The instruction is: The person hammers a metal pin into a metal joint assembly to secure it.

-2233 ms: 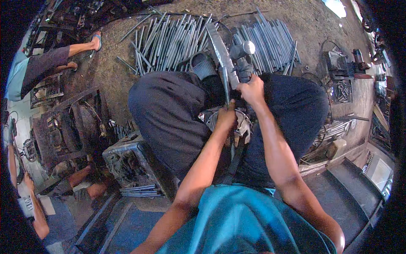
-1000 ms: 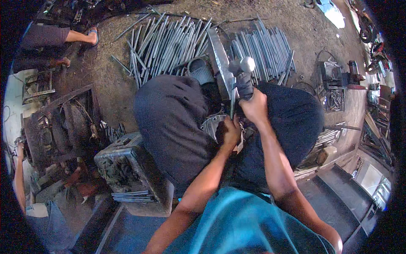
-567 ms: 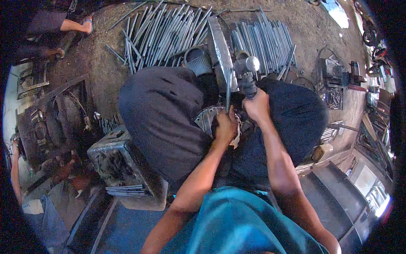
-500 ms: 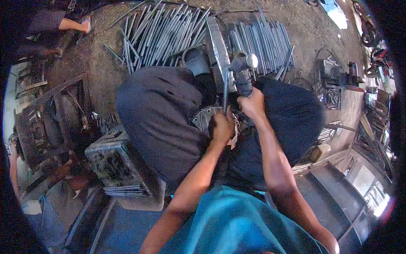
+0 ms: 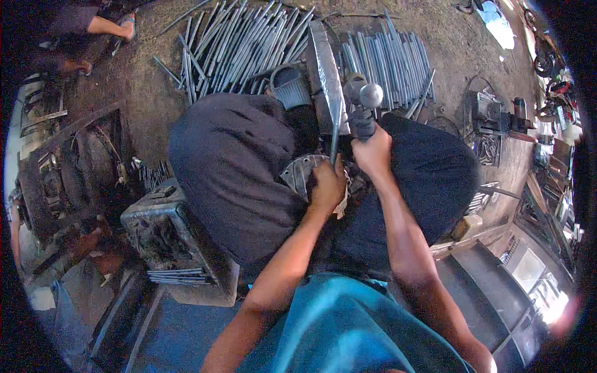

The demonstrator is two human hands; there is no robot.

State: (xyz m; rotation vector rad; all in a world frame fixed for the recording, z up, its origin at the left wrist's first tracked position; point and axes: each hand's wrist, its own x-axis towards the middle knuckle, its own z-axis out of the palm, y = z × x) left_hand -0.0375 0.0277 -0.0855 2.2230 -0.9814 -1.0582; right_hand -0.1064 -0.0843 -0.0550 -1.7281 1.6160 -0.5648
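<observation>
Between my dark-clad knees, my left hand (image 5: 328, 188) is closed around the lower end of a thin metal rod (image 5: 335, 133). The rod's far end lies against a long steel bar (image 5: 324, 68) with a worn, shiny top. My right hand (image 5: 373, 152) grips a ball-peen hammer (image 5: 371, 96) by its dark wrapped handle. Its rounded head is just right of the steel bar, apart from the rod. Beneath my left hand sits a round metal part with holes (image 5: 296, 174), partly covered by the hand.
Ahead lie a loose heap of metal rods (image 5: 239, 53) and a neater row of rods (image 5: 388, 65). A grey ribbed container (image 5: 289, 93) stands by the bar. At my left is a dark box (image 5: 165, 224) with several rods. A person's foot (image 5: 128, 28) shows far left.
The hammer head has come off the rod and bar and moved a little to the right, toward me. My left hand keeps its hold on the rod, nearly in place.
</observation>
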